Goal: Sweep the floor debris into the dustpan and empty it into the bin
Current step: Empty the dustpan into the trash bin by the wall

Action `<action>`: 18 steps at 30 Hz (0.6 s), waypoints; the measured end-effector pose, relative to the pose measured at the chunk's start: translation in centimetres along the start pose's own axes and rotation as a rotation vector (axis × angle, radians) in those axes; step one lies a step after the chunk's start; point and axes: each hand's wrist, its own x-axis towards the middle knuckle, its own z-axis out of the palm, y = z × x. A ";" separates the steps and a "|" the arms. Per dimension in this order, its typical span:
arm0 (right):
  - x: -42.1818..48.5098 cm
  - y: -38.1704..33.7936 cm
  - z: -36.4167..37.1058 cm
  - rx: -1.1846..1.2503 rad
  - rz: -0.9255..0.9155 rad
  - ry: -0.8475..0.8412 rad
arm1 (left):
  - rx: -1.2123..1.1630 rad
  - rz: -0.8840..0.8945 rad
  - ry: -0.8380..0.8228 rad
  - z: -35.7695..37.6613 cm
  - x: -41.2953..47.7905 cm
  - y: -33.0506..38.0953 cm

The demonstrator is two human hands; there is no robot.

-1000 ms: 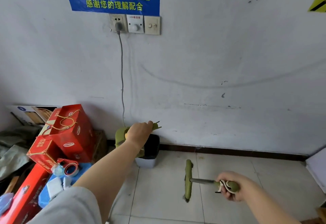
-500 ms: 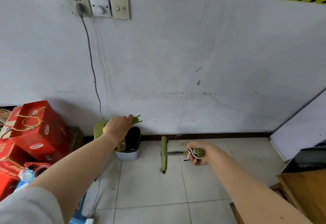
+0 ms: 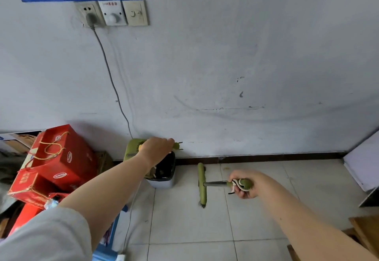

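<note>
1. Since half a second ago, the view has swung back left so the red cartons fill more of the left edge; both hands keep the same grips, and the broom head sits a little farther from the bin.
2. Olive-green plastic dustpan (image 3: 133, 150) is tipped up over the small grey plastic bin (image 3: 164, 182), held by the left hand (image 3: 156, 150), which is closed around its handle directly above the bin's mouth.
3. Scraps of pale debris show inside the bin under that hand; whether the pan is fully empty I cannot tell.
4. Right hand (image 3: 245, 184) is wrapped tight round the olive broom handle (image 3: 242, 184), well right of the left hand and nearer the person.
5. From it the short metal shaft runs leftward to the olive broom head (image 3: 202, 184), whose long axis lies towards the wall, bristles on the white tiled floor (image 3: 266, 215).
6. Judged from this, the emptying turns on the left hand alone, since the pan already hangs over the bin, just left of the broom head.
7. Red cardboard cartons (image 3: 59, 164) stack left of the left forearm.
</note>
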 end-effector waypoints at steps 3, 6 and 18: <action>0.8 -0.5 -1.8 -0.022 0.012 -0.018 | 0.032 0.017 -0.027 -0.8 1.2 1.0; 1.8 -1.1 -3.7 -0.045 0.020 -0.033 | 0.054 0.021 -0.058 -1.7 2.4 1.8; 4.2 -1.2 -10.5 -0.033 0.009 -0.067 | 0.135 0.050 -0.106 -4.0 7.4 5.4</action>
